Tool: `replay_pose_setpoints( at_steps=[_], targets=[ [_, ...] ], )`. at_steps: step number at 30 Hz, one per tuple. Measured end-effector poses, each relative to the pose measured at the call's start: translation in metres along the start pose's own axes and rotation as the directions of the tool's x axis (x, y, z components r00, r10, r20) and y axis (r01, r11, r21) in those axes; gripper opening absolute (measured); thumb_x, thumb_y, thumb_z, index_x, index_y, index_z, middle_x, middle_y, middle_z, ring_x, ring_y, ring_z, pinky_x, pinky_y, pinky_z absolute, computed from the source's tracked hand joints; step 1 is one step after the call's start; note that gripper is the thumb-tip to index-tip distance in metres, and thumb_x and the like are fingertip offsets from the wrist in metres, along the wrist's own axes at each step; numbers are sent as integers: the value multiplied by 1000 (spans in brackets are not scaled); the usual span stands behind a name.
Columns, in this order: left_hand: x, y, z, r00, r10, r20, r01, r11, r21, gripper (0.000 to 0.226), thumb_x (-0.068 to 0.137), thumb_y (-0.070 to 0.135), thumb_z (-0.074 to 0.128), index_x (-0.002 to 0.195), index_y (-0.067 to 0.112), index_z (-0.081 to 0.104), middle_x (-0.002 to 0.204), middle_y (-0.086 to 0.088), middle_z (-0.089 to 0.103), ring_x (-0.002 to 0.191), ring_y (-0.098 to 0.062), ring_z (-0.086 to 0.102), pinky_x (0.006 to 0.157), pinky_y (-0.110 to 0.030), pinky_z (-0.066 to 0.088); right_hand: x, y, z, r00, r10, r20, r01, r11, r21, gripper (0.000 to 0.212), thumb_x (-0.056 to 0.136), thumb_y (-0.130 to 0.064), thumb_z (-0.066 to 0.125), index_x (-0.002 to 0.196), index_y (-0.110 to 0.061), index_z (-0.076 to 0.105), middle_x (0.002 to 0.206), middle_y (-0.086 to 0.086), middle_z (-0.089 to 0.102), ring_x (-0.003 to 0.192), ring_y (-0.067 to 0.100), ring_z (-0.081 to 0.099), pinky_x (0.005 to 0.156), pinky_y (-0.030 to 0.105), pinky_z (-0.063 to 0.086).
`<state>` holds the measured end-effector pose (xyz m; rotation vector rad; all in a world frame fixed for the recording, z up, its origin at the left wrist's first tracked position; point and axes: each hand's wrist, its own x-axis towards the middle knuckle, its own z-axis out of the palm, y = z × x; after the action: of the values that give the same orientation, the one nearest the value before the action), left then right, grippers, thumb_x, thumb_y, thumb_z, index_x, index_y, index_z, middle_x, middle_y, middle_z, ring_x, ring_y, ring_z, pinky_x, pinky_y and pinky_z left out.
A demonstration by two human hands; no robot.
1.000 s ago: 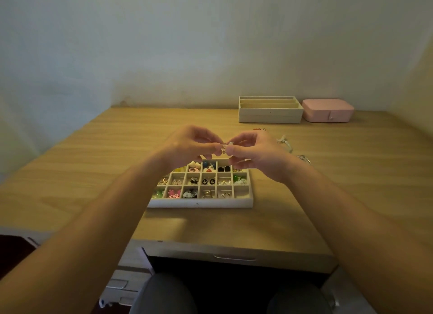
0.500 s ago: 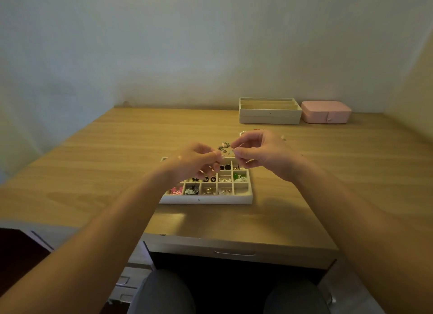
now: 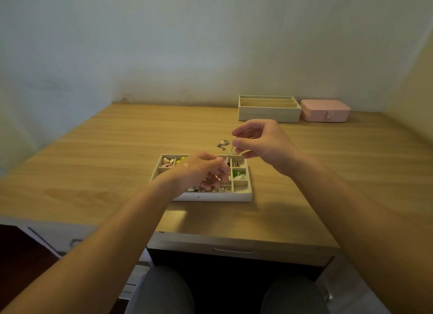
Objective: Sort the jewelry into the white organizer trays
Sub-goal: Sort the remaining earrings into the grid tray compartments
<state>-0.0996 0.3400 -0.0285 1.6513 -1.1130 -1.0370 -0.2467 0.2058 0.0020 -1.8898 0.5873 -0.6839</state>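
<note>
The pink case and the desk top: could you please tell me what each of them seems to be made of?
Pink case: probably faux leather or smooth plastic with a matte finish. It has soft rounded edges and a small shiny clasp, but it is too far off to say which. Desk top: light wood or wood-look laminate, satin finish, with long grain streaks and a faint sheen.
</note>
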Motion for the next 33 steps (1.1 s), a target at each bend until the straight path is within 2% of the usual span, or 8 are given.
replay_pose_setpoints(
  at_steps=[6,9,12,17,23,28,30,33],
  targets=[
    [0,3,3,995,74,-67,-81,992,-99,23,101,11,53,120,13,66,113,-6,74,95,-20,68,81,-33,57,0,-6,2,999,-5,33,4,1000,18,17,86,-11,79,102,-14,74,83,0,77,75,15,73,67,29,62],
    [-1,7,8,988,132,-75,-141,982,-126,31,96,19,65,127,14,61,118,-9,72,105,-24,69,88,-35,59,0,-8,1,999,-7,51,7,1000,1,15,87,-13,79,101,-17,73,81,-5,76,77,13,75,63,24,59],
    [1,7,13,978,184,-96,-192,977,-88,28,94,21,69,120,14,63,112,-13,73,93,-19,70,88,-38,58,-2,-9,-1,999,-6,49,7,1000,-5,14,88,-14,78,101,-17,73,80,-6,76,77,12,74,62,21,58],
    [4,0,13,974,180,-138,-189,980,-55,16,94,24,67,107,15,69,96,-5,76,84,-14,67,73,-28,58,-3,-3,-5,1000,-3,13,3,999,-50,13,87,-16,79,99,-17,74,86,2,75,71,11,70,62,22,58],
    [9,-7,16,978,158,-134,-145,985,96,17,93,7,67,108,14,72,89,0,70,72,-11,63,60,-23,52,-5,11,-13,998,47,32,-42,990,-135,12,87,-13,79,97,-17,75,82,-1,74,67,8,68,62,24,58],
    [11,-13,21,967,207,-151,-162,951,263,18,90,8,70,104,19,72,86,-3,76,73,-20,72,70,-35,60,-7,21,-19,993,91,77,-74,978,-195,11,85,-12,81,94,-16,76,78,-1,73,66,8,65,61,26,55],
    [11,-16,22,954,237,-185,-165,927,337,15,84,13,78,94,24,73,80,0,76,75,-16,73,78,-39,61,-7,26,-21,989,116,94,-91,967,-239,11,85,-14,81,94,-17,76,80,0,74,67,8,66,63,27,56],
    [9,-19,22,948,276,-158,-174,866,469,9,82,22,81,86,27,75,77,9,75,74,-4,69,77,-33,58,-9,32,-22,982,143,122,-103,953,-287,11,85,-13,81,94,-16,76,80,0,75,67,8,67,63,25,56]
  ],
)
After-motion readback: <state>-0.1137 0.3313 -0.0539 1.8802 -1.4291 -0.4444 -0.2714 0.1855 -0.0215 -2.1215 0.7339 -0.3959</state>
